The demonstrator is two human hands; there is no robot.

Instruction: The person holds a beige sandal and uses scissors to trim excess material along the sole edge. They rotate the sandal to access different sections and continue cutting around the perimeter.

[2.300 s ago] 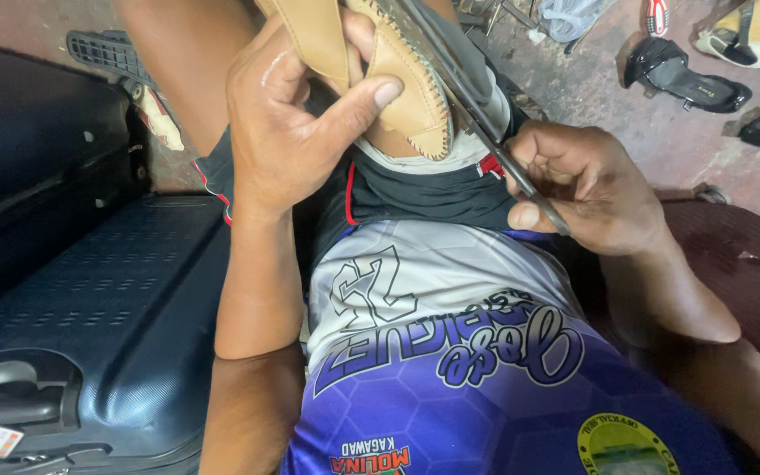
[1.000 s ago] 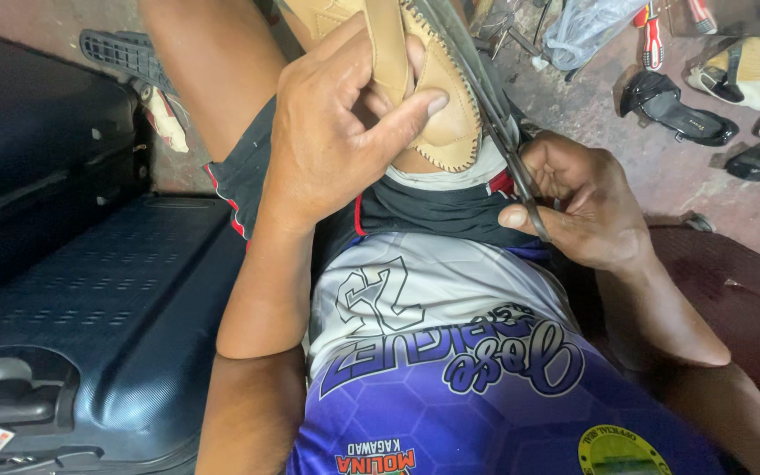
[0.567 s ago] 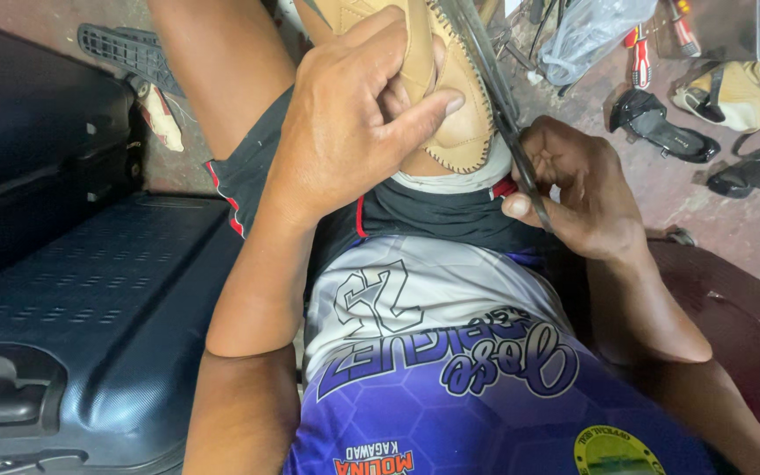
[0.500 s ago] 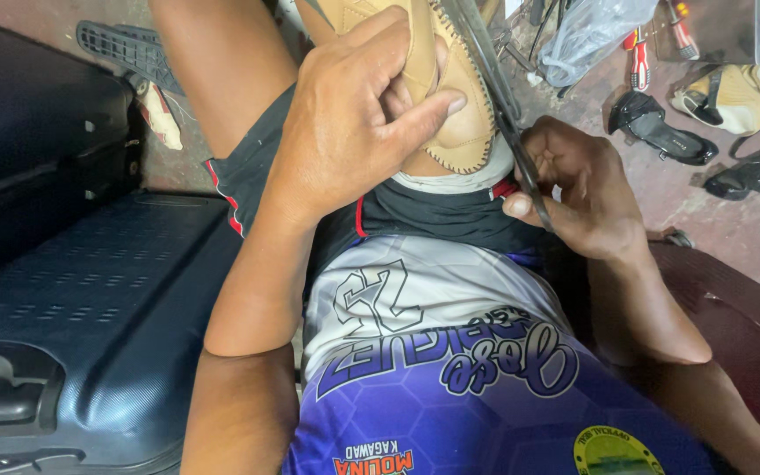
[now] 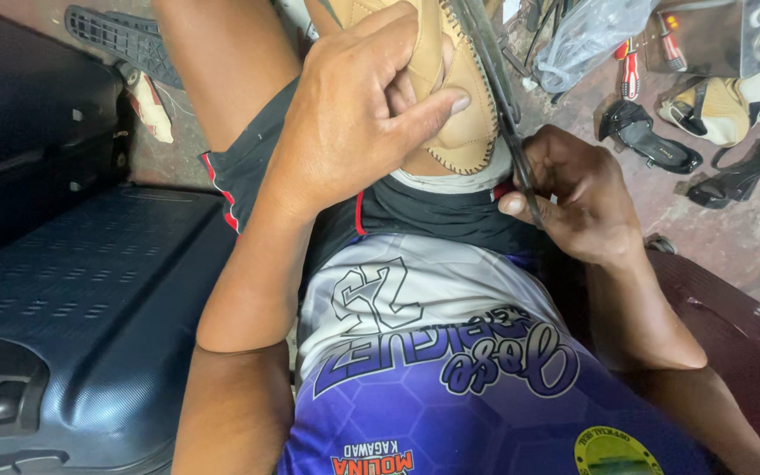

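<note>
Lap, tan shoe (image 5: 464, 123) heel toward wearer

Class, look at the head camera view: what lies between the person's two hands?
Between the left hand and right hand lies the stitched edge of the tan shoe and the long dark blade, seen in the head view.

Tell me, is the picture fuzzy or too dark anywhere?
Head view: soft, even light, no glare; the left hand and the tan shoe it holds look sharp; the right hand on the thin dark tool is shaded; the dark suitcase swallows detail.
</note>
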